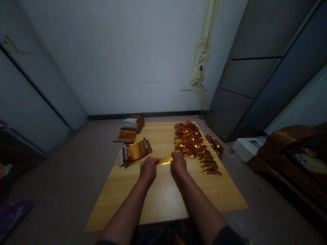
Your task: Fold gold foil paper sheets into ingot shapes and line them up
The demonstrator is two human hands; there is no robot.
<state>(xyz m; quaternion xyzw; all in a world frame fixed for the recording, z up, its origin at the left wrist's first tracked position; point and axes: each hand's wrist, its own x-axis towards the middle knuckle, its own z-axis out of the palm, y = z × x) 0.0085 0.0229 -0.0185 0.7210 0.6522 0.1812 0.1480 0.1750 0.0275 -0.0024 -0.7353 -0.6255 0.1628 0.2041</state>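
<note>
A broad, plain whitish wall (127, 61) fills the background, with a tall grey cabinet (255, 37) with panelled doors standing at the right. Below the wall is a pale yellow wood-grain desk (163, 200), its top spreading toward the person. On the floor to the right stands a piece of glossy brown wooden furniture (281, 146), a white box-like object (247, 149) just beside it.

On the desk's right half lies a dense spread of shiny copper-gold folded foil pieces (189, 139), overlapping in rows; the nearest row runs down toward the right edge. On the left half rests a curved stack of copper-gold foil sheets (138, 151), with more curled foil sheets (127, 135) behind it.

Between these two groups, the left hand (148, 170) and the right hand (179, 165) face each other above the desk's middle, fingers closed. They grip opposite ends of a narrow, bright gold foil strip (164, 161), which stretches flat between them. Smallest is a dark ring (231, 151) on the floor near the white box-like object.
</note>
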